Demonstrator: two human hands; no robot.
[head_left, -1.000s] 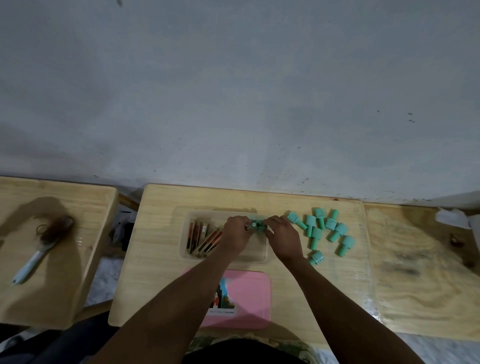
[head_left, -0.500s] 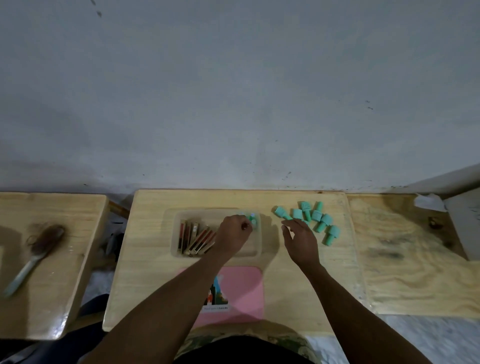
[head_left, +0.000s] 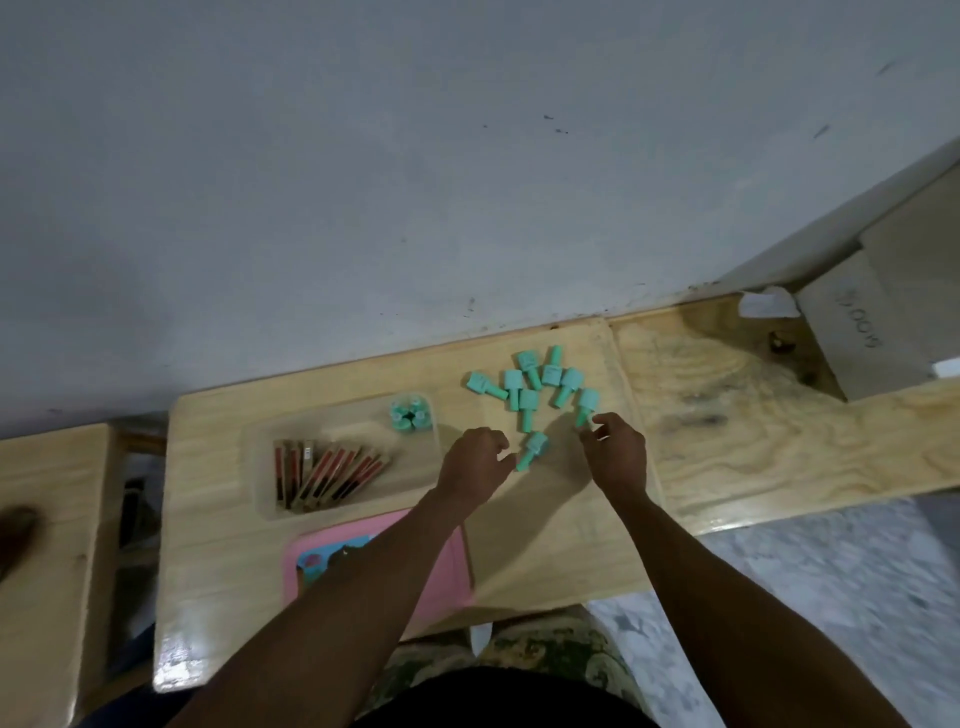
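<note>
Several small teal bottles (head_left: 530, 387) lie scattered on the wooden table (head_left: 545, 545), right of centre. One teal bottle (head_left: 533, 450) lies apart, between my hands. My left hand (head_left: 475, 462) hovers just left of it with loosely curled fingers and holds nothing. My right hand (head_left: 616, 452) reaches toward the narrow end of another teal bottle (head_left: 587, 408), thumb and forefinger apart at its tip. A cluster of teal bottles (head_left: 410, 414) stands in the far right corner of a clear tray (head_left: 262, 483).
Brown and red sticks (head_left: 327, 473) lie fanned in the tray. A pink box (head_left: 452, 561) sits near the front edge, partly under my left forearm. A second wooden table (head_left: 47, 519) stands at the left, a plywood surface (head_left: 753, 431) adjoins on the right, and the wall is behind.
My left hand has left the tray, where the teal cluster stays, and moved right to the loose bottles. My right hand shifted toward the scattered bottles. The camera view tilted.
</note>
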